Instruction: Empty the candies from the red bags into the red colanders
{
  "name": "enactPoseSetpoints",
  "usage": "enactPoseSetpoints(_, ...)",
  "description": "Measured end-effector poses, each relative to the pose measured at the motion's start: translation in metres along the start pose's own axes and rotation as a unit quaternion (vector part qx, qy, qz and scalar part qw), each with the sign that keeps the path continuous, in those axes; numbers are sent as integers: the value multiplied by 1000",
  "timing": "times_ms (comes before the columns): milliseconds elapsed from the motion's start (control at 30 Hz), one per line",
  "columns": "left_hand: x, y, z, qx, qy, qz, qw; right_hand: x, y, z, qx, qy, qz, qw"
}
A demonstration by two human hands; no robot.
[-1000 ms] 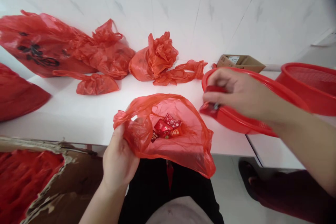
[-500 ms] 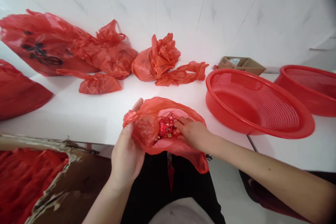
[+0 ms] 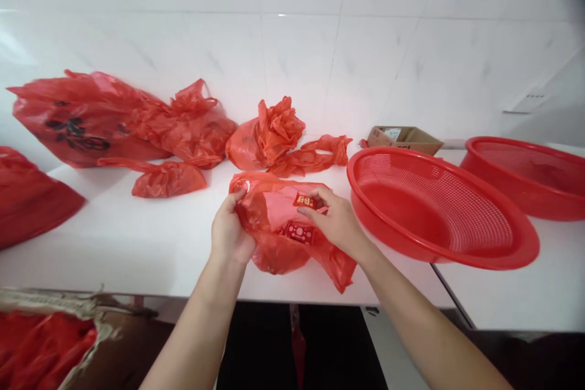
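Note:
An open red plastic bag (image 3: 278, 256) lies in front of me at the table's front part, its pink inside showing. My left hand (image 3: 233, 228) grips the bag's left rim between thumb and fingers. Pinched in my right hand (image 3: 336, 219), above the bag's mouth, is a small red packet (image 3: 304, 201) with gold print. Another red packet (image 3: 299, 232) with white dots rests inside the bag, below my right thumb. Folds of the bag hide whatever else lies deeper in it.
Two red perforated basins (image 3: 411, 213) stand at the right, with a small cardboard box (image 3: 404, 139) behind. Several red bags (image 3: 192, 128) line the wall. A torn carton (image 3: 107, 332) of red plastic is at the lower left, below the white table (image 3: 132, 244).
My right hand has come up out of the bag with a small red packet. The bag's mouth has shifted and fewer packets show. The view has tilted upward.

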State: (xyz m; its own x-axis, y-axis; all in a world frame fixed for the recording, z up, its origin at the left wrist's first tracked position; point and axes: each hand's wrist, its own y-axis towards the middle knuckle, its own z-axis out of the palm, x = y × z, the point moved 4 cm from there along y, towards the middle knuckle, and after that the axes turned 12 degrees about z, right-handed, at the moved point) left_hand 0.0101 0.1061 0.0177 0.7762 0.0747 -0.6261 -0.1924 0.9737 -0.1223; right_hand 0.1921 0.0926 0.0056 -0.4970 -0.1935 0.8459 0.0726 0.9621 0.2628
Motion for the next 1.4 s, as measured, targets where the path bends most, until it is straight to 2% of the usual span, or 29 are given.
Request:
enactPoseSetpoints(67, -3, 16, 8, 24, -2, 9, 1000, 11, 2, 3, 0, 33, -33, 999)
enactPoseSetpoints(200, -5, 34, 24, 116, 52, 70, 989, 26, 14, 0, -38, 27, -78, 996)
enactPoseSetpoints(300, 6, 44, 29, 187, 144, 68, 969, 28, 29, -1, -48, -20, -95, 994)
enactPoseSetpoints(433, 29, 60, 20, 245, 237, 83, 936, 17, 42, 3, -46, -56, -117, 990)
enactPoseSetpoints(500, 39, 64, 13, 256, 239, 79, 933, 8, 44, 7, -50, -59, -120, 990)
enactPoseSetpoints(633, 54, 60, 5, 273, 259, 23, 926, -5, 41, 12, -75, -56, -128, 987)
enactPoseSetpoints(767, 57, 55, 5, 272, 298, -1, 915, -6, 35, 12, -79, -47, -121, 988)
enactPoseSetpoints(967, 60, 53, -1, 280, 245, -65, 926, -4, 33, 9, -39, 7, -101, 994)
enactPoseSetpoints(1200, 60, 48, 1, 297, 241, -56, 922, -2, 32, 7, -27, 47, -106, 993)
enactPoseSetpoints(1400, 60, 47, 2, 301, 257, -34, 918, -7, 32, 11, 4, 60, -28, 998)
